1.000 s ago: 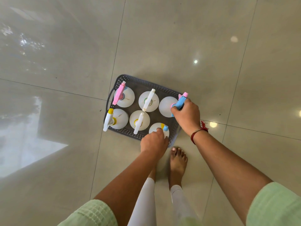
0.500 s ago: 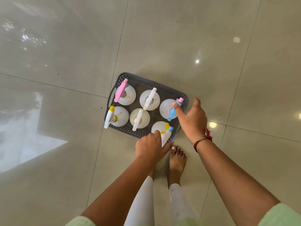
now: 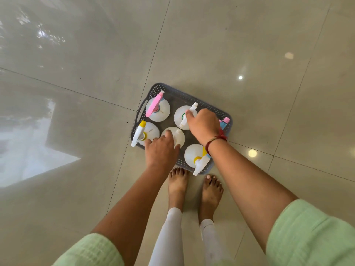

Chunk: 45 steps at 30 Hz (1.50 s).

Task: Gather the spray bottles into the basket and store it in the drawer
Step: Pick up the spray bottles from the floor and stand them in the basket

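Basket (image 3: 226,114) of grey perforated plastic is sitting on the glossy tiled floor (image 3: 211,45), just beyond the person's bare feet (image 3: 194,187), and six white spray bottles are standing upright inside it in two rows. At the far left, the pink-trigger bottle (image 3: 158,109) is standing alone; at the near left, the yellow-tipped bottle (image 3: 142,133) is pointing its nozzle out over the left rim. The right hand (image 3: 204,126) is closing its grip around the white trigger of the far middle bottle (image 3: 182,117), fingers curled on the sprayer head. The left hand (image 3: 162,150) is reaching over the near middle bottle (image 3: 175,135), fingers bent down around its top; whether that grip is actually pinching the sprayer I cannot tell. At the far right, the blue-and-pink sprayer (image 3: 224,122) is peeking out from behind the right wrist. At the near right, the yellow-collared bottle (image 3: 194,154) is aiming its trigger toward the near rim.
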Available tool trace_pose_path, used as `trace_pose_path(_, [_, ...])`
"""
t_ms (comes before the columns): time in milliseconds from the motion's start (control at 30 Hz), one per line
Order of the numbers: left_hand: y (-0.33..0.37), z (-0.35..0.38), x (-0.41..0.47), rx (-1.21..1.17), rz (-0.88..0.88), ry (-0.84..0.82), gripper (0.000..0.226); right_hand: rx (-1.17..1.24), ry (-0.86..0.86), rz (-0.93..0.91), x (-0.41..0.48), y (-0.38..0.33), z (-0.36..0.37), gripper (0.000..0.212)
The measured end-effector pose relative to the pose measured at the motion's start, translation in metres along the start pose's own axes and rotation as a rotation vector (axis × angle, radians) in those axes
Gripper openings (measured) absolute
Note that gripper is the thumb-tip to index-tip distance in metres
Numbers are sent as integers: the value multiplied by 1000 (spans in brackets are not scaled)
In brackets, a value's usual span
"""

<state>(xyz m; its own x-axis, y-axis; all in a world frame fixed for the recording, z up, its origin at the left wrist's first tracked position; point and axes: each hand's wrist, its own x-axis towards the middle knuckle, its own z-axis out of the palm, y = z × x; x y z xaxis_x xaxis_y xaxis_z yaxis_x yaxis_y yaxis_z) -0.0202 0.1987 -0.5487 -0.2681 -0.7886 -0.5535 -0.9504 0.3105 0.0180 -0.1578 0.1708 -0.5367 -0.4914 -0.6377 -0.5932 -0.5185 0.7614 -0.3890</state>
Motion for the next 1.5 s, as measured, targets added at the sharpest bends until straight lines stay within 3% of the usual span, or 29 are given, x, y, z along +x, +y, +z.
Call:
trace_pose_path(100, [-2,1,3,15,51,13,26,90,-37,32,7,-5,4,41])
trace_pose_path(200, [-5,2,1,40,82,-1,25,122,-59,47,7,-4,6,40])
trace_pose_path(367, [-7,-8,-8,-30,93,-37,46,79,-87,23,4,5,3,51])
trace_pose_path(500, [-18,-27,-21,-85,81,117,52,-46,0,-53,-8,1,-7,58])
trace_pose_path(600, [-38,-34,-19,-72,-34,224,64,-45,25,-137,-13,-18,-6,61])
trace_pose_path(733, [-63,-32,-1,-51,-203,56,80,-38,-13,-197,-5,-55,10,55])
trace_pose_path(800, [-69,-27,8,-14,-203,4,67,-12,-54,-205,3,-69,22,52])
trace_pose_path(900, [-75,-23,20,8,-174,29,28,34,-81,-176,14,-82,38,45])
trace_pose_path(1000, [-79,-22,26,35,-159,56,15,67,-93,-134,20,-85,46,34])
trace_pose_path(1100, [-78,-20,26,-27,-124,44,24,63,-113,-116,22,-81,45,38])
trace_pose_path(1200, [-82,-26,19,-172,-153,59,50,14,-102,-141,15,-77,29,52])
trace_pose_path(1300, [-94,-38,15,-402,-242,163,59,107,120,-248,-3,-62,-9,55])
trace_pose_path(1400, [-110,-46,28,-665,-304,271,51,446,518,-393,-21,-27,-53,16])
trace_pose_path(1500, [-121,-53,53,-818,-374,235,47,622,838,-318,-24,22,-89,19])
